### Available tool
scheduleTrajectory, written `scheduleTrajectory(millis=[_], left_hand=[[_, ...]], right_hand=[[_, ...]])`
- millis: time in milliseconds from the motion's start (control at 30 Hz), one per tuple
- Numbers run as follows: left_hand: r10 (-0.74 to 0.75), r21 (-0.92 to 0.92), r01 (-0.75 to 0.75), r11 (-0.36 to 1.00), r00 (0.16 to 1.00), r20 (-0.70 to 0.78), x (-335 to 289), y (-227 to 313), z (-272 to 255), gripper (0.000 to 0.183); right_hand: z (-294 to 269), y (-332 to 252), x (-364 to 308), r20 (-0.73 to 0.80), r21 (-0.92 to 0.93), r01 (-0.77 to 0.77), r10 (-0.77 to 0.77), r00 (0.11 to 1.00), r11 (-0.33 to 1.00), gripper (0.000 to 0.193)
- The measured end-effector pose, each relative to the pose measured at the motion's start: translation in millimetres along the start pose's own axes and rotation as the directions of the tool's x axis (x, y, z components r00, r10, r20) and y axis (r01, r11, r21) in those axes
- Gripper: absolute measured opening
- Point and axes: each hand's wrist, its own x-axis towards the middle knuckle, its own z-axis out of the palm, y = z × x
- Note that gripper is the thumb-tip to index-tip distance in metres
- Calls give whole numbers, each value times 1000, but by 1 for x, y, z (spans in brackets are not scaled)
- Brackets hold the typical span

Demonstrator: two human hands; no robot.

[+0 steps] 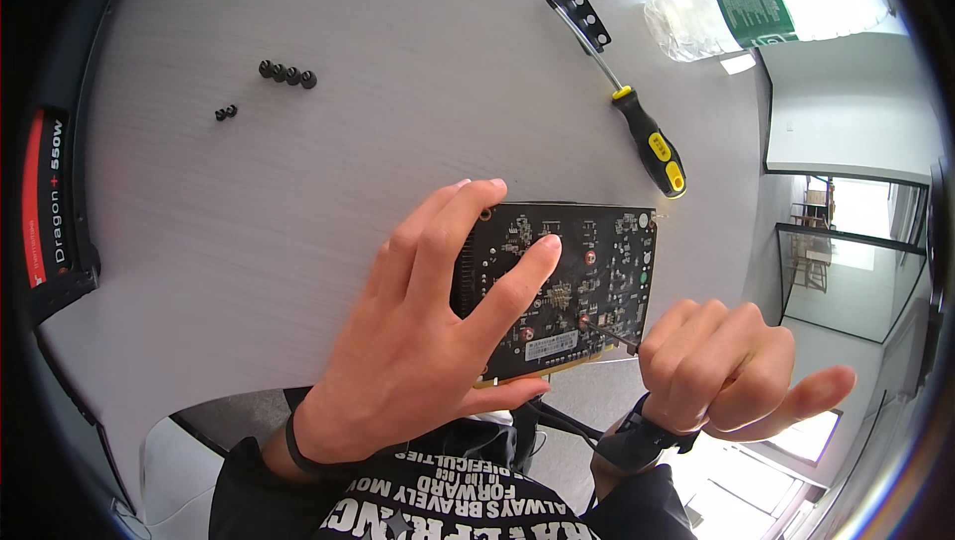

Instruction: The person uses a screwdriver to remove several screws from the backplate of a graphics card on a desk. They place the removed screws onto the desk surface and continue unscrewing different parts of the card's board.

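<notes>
A black graphics card [617, 242] lies with its circuit side up near the table's front edge. My left hand [418, 291] holds it, fingers spread over its left part and far edge, thumb at the near edge. One fingertip presses on the board. In a closed fist, my right hand [711, 366] grips a thin screwdriver [615, 334] whose metal shaft slants onto the card. The shaft's tip meets the board by one of several screws set in reddish rings. The fist hides the screwdriver's handle.
Beyond the card lies a black-and-yellow screwdriver [652, 142], its tip by a black perforated metal strip [582, 18]. Several black thumbscrews [286, 74] and smaller screws [226, 113] sit far left. A black-and-red power supply [50, 202] stands at left; clear packaging with a green label [753, 3] lies far right.
</notes>
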Motion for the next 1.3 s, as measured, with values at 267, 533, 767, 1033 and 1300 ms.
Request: scheduleTrajectory(millis=[267, 533, 767, 1033, 1300], left_hand=[[-7, 12, 6, 1000, 1000, 8, -4, 1, -8, 88], [-37, -12, 38, 999, 999, 13, -1, 4, -11, 89], [-61, 1, 61, 998, 998, 34, -3, 6, -16, 90], [-51, -15, 52, 999, 998, 45, -9, 4, -42, 87], [-51, -43, 52, 998, 998, 38, 6, 6, -6, 84]], right_hand=[[-4, -3, 9, 162, 32, -54, 48, 986, 998, 30], [-13, 0, 10, 226, 59, 12, -25, 974, 998, 17], [-1, -3, 14, 223, -3, -20, 20, 975, 1000, 19], [20, -4, 39, 240, -17, -89, 91, 967, 996, 24], [-9, -4, 19, 184, 0, -73, 72, 980, 997, 23]])
